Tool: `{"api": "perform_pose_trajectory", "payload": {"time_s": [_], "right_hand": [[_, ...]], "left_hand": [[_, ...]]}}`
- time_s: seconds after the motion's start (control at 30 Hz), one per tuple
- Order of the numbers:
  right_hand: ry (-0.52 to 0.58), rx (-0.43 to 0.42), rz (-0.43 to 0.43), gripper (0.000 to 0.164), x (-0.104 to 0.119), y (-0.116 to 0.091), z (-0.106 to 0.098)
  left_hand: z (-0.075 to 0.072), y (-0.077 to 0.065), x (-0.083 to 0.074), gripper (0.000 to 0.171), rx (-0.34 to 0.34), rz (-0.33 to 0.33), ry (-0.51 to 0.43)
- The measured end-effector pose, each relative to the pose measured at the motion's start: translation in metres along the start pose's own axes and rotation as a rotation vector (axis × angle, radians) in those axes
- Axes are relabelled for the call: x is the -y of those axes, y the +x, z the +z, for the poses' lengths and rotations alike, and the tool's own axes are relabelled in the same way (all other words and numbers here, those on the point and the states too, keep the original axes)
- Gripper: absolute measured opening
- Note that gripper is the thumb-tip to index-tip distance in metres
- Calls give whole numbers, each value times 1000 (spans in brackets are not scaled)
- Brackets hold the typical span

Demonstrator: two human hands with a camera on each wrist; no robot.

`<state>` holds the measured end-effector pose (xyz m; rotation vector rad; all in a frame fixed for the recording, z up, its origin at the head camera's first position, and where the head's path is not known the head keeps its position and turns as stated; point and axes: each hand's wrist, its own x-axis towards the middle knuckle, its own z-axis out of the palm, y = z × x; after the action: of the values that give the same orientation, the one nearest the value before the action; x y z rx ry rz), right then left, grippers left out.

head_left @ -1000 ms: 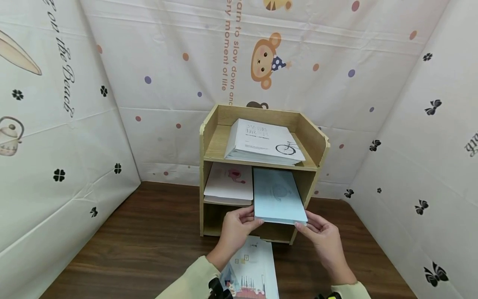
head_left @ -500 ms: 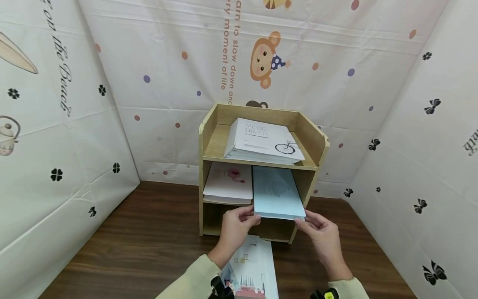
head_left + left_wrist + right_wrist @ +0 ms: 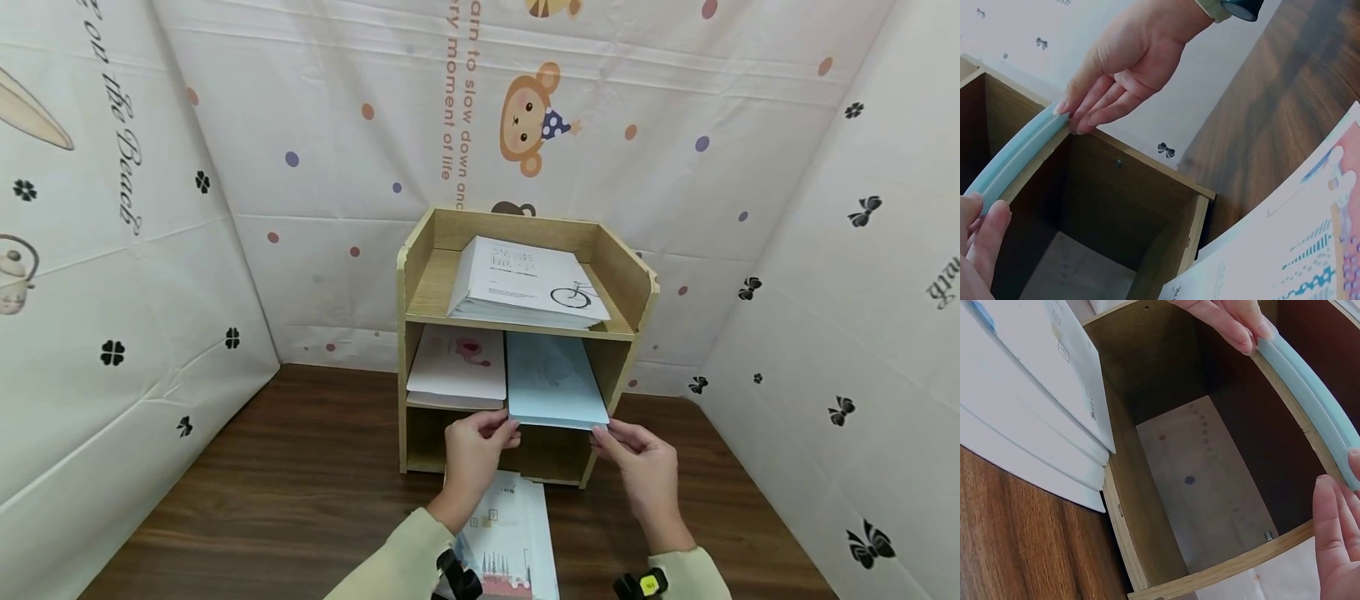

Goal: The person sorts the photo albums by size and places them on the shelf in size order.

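Observation:
A small stack of light-blue notebooks point(image 3: 555, 379) lies on the right side of the wooden rack's point(image 3: 517, 332) middle shelf, its front end nearly level with the shelf edge. My left hand point(image 3: 474, 458) pinches the stack's front left corner between thumb and fingers. At the front right corner, my right hand point(image 3: 647, 467) holds it likewise, thumb in front and fingers by the side. The left wrist view shows the blue edge point(image 3: 1019, 150) resting along the shelf board between both hands. Left of the stack lie white notebooks point(image 3: 457, 367) with a pink drawing.
Thick white books point(image 3: 532, 283) with a bicycle drawing fill part of the top tier. Beneath the middle shelf is the open bottom compartment point(image 3: 1191, 481). More printed books point(image 3: 506, 533) lie on the dark wooden table point(image 3: 300, 500) in front of the rack, below my forearms. Printed cloth point(image 3: 337, 167) surrounds the table.
The light-blue notebooks have slid back into the rack, from jutting past the shelf edge to nearly level with it. Both hands have moved slightly forward with them.

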<state>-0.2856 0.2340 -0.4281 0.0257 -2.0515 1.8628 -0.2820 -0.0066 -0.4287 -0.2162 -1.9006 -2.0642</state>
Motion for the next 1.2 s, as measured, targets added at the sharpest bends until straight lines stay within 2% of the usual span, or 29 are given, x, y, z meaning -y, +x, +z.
{"api": "perform_pose_trajectory", "payload": {"time_s": [0.23,0.63,0.8,0.97,1.2], "right_hand": [[86,-45,-34,34,2,2,6],[135,-116,-70,28,-1,5,14],[129,-138,-75,28,0,6,17],[106,-134,-76,29,-1,5,17],[54,-148,-57,31,-2,-2,15]], "left_hand": [[4,2,2,20,-33,17,14],[9,6,10,12,-100,98,1],[10,6,10,12,-115,141,8],[9,5,10,12,-119,132,-2],[2,0,10,15,-79,143,-13]]}}
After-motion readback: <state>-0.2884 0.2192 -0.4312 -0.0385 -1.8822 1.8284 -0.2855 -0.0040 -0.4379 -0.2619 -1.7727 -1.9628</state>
